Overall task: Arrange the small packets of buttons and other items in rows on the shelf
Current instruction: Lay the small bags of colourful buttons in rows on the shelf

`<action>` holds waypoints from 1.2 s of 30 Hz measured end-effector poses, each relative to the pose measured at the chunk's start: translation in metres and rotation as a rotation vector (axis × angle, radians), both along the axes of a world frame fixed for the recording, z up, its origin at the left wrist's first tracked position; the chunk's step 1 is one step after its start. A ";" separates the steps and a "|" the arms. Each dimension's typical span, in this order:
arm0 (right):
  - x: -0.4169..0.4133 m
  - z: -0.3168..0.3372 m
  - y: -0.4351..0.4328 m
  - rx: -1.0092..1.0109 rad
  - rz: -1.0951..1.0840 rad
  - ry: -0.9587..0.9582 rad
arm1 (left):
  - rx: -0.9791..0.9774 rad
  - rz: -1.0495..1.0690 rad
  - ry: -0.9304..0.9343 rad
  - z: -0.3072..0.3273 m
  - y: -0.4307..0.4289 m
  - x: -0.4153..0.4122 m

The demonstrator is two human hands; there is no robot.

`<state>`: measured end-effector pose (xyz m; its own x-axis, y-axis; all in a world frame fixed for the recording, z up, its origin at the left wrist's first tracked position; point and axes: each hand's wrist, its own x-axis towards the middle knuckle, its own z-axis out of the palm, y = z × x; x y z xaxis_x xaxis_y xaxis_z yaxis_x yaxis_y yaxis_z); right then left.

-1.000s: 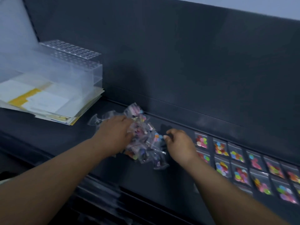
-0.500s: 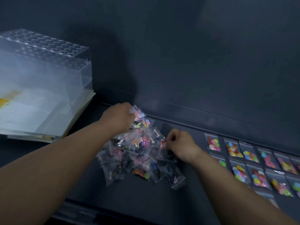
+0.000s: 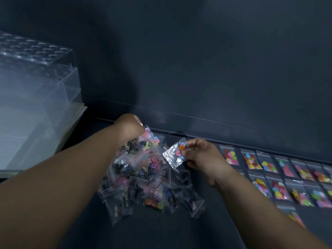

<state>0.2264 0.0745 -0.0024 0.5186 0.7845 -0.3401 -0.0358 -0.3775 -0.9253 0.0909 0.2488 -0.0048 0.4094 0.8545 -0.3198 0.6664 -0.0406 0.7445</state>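
A loose pile of small clear packets (image 3: 143, 180) with buttons and zipper pulls lies on the dark shelf (image 3: 161, 230). My right hand (image 3: 204, 159) pinches one packet of coloured buttons (image 3: 177, 153), lifted just above the pile's right edge. My left hand (image 3: 130, 128) sits at the pile's far side with fingers curled down into the packets; what it holds is hidden. To the right, packets of coloured buttons (image 3: 280, 177) lie flat in rows.
A clear plastic box with a perforated top (image 3: 36, 83) stands at the left on a stack of papers (image 3: 71, 126). The dark back wall (image 3: 197, 69) rises right behind the pile.
My right hand has lifted a button packet out of the pile. My left hand stays at the pile's far side. The view has come closer.
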 end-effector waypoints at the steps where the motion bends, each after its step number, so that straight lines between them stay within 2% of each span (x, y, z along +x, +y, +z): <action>1: -0.001 0.001 0.001 0.008 -0.006 0.015 | -0.032 0.009 -0.071 0.002 -0.001 -0.002; 11: -0.016 0.017 0.005 0.092 -0.014 0.157 | -0.047 0.081 -0.311 0.040 -0.016 -0.025; 15: -0.021 0.022 0.000 0.079 0.000 0.191 | -0.137 0.141 -0.402 0.050 -0.022 -0.029; 21: -0.016 0.029 -0.015 0.062 -0.024 0.223 | -0.113 0.206 -0.518 0.059 -0.042 -0.028; 25: -0.007 0.035 -0.030 0.095 -0.012 0.219 | -0.167 0.210 -0.547 0.068 -0.069 -0.020; 30: 0.015 0.040 -0.063 0.144 0.002 0.088 | -0.223 0.130 -0.511 0.070 -0.117 0.005; 36: 0.062 0.042 -0.120 0.106 -0.057 0.153 | -0.353 0.075 -0.510 0.065 -0.177 0.048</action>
<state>0.2887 -0.0452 0.0391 0.5116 0.7909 -0.3357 -0.1976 -0.2719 -0.9418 0.1391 0.0714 0.0600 0.5280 0.7652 -0.3685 0.2154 0.2990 0.9296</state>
